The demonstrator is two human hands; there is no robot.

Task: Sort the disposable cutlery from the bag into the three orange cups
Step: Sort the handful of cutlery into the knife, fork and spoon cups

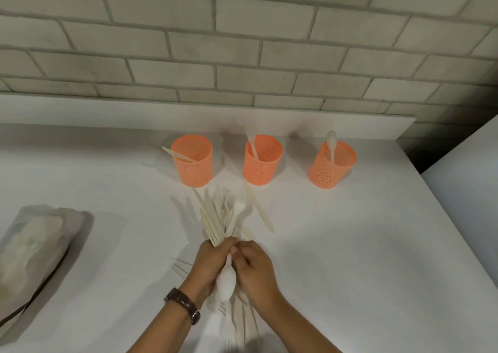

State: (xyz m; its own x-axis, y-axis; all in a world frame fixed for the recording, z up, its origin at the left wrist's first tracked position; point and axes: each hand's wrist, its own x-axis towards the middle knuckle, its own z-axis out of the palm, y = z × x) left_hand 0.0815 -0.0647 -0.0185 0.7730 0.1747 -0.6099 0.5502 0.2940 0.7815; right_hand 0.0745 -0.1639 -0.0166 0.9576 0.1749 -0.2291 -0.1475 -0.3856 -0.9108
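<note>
The left hand (213,261) is clamped round the cutlery bundle (218,218), which fans out past both ends of the fist. The right hand (256,269), touching the left, pinches the handle of a spoon (227,282) in that bundle. Beyond the bundle stand three orange cups (262,160). A loose knife (258,210) lies just right of it on the table (350,245), and the bag (32,245) well left.

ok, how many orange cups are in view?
3, in a row at the back of the counter: left cup holding a knife, middle cup a fork, right cup a spoon. None looks hidden.
</note>
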